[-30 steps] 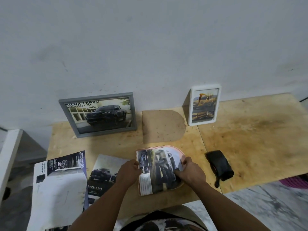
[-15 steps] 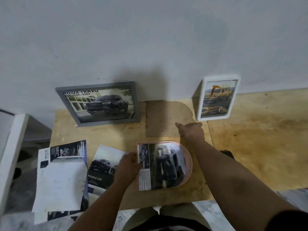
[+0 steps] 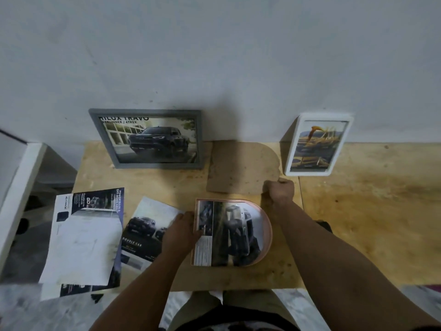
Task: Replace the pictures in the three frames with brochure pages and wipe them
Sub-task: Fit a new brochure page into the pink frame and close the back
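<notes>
A pink arch-shaped frame (image 3: 266, 225) lies flat near the table's front edge with a car brochure page (image 3: 229, 235) laid in it. My left hand (image 3: 182, 231) rests on the frame's left edge and page. Behind it lies the brown arch-shaped backing board (image 3: 238, 168). My right hand (image 3: 279, 189) grips the board's near right corner, fingers curled round it. A grey frame (image 3: 148, 139) with a dark truck picture leans on the wall at the left. A white frame (image 3: 317, 144) with a yellow picture leans at the right.
Loose brochure pages (image 3: 88, 235) lie at the table's left front, and one page (image 3: 143, 232) sits beside my left hand. A black cloth (image 3: 324, 225) peeks out behind my right forearm. The wooden table (image 3: 370, 211) extends to the right. A white ledge (image 3: 21, 187) stands at the far left.
My right hand left the arch frame, reached back to the backing board and curled round its near right corner. My left hand stayed on the frame's left edge. The camera tilted downward.
</notes>
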`<state>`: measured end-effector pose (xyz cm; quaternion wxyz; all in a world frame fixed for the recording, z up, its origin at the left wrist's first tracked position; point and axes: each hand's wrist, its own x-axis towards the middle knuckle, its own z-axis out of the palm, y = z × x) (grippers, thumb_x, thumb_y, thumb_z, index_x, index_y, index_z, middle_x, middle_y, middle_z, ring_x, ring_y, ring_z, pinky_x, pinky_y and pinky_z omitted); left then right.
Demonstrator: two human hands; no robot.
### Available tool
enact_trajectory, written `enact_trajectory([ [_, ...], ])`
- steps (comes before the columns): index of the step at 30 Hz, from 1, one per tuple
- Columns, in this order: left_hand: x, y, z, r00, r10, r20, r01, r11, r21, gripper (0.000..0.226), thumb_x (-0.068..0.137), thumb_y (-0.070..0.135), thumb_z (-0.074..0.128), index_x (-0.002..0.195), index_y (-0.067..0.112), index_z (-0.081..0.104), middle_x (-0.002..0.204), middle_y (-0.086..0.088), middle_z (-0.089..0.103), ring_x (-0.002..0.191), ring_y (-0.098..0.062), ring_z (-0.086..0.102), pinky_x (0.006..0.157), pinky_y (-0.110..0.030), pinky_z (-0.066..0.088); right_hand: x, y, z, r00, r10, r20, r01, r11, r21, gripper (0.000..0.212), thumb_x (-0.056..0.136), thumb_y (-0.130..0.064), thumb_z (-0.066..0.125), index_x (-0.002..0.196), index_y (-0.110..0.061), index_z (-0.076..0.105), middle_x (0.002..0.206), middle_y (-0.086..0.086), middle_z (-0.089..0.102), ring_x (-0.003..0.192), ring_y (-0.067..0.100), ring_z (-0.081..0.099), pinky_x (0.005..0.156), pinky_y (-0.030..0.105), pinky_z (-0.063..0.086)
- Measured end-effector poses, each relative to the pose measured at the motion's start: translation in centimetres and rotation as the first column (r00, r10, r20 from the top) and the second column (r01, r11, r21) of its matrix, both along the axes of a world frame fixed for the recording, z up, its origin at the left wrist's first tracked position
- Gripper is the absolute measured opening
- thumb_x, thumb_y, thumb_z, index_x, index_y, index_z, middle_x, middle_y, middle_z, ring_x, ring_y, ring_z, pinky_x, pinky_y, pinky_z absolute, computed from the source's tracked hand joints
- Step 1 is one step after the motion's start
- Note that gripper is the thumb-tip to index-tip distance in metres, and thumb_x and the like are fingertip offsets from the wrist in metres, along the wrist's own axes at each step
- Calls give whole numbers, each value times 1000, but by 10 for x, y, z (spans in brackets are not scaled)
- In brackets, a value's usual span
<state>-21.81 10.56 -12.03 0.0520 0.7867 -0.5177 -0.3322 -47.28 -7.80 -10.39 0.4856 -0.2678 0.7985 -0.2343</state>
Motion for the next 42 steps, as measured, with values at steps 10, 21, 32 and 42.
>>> enact_trajectory([
  [10, 1, 9, 10, 991, 60, -121, -64, 998, -29, 31, 92, 46, 63, 114, 25, 58, 103, 5, 63, 89, -15, 65, 80, -38, 56, -15, 52, 63, 889, -102, 447, 193, 968, -163, 30, 102, 0, 49, 125, -16, 58, 91, 14, 68, 67, 23, 61, 48, 27, 50],
  [21, -6, 22, 36, 598, 481, -641, -461, 861, 215, 25, 98, 25, 62, 118, 12, 70, 96, -9, 74, 90, -30, 70, 79, -41, 62, -46, 161, 31, 925, 76, 372, -47, 995, -86, 27, 100, -1, 55, 124, -12, 58, 87, 20, 71, 61, 32, 57, 52, 43, 49],
  [32, -3, 43, 14, 987, 115, -113, -115, 993, 1, 8, 85, 32, 60, 88, 25, 61, 85, -1, 67, 71, -15, 60, 69, -37, 55, -32, 194, 10, 952, 301, 59, -295, 951, -92, 65, 94, -7, 67, 150, -30, 43, 112, 4, 69, 88, 22, 70, 75, 38, 63],
  [42, -8, 44, 19, 999, -5, -32, 4, 1000, -11, 20, 92, 36, 58, 83, 18, 62, 86, -1, 59, 76, -17, 57, 72, -35, 51, -38, 201, 6, 834, 507, -216, -527, 849, -45, 66, 96, -21, 64, 155, -28, 36, 105, -7, 56, 93, 13, 53, 82, 33, 50],
])
